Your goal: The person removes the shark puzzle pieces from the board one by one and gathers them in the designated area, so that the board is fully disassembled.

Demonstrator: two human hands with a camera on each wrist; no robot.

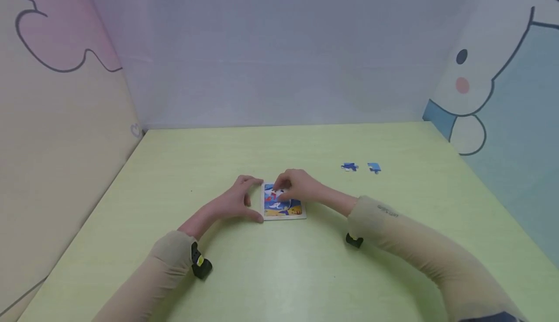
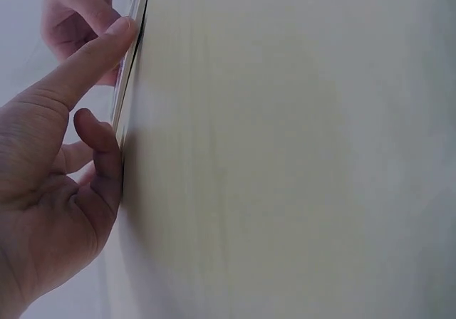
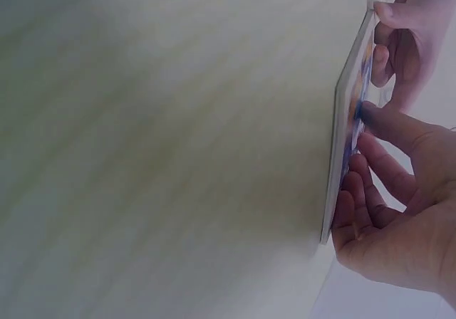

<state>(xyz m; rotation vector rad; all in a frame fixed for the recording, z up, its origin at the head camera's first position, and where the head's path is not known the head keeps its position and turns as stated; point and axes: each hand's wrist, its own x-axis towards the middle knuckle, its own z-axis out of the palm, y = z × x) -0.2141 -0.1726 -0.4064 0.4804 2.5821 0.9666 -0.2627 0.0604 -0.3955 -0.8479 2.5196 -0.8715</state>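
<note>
A small jigsaw puzzle in a white-edged board (image 1: 285,218) lies on the table, its picture blue with a yellow strip along the near side. My left hand (image 1: 236,201) holds the board at its left side, thumb at the near corner and index finger at the far one. Over the picture, my right hand (image 1: 301,186) pinches a puzzle piece (image 3: 360,111) between thumb and index finger, close against the board. Its other fingers curl near the board's edge in the right wrist view. Most of the piece is hidden by the fingers.
Two loose puzzle pieces lie beyond the board to the right: a dark blue one (image 1: 349,167) and a lighter blue one (image 1: 374,168). The pale green table (image 1: 271,273) meets a plain wall (image 1: 279,50) at the back and cartoon-printed panels on both sides.
</note>
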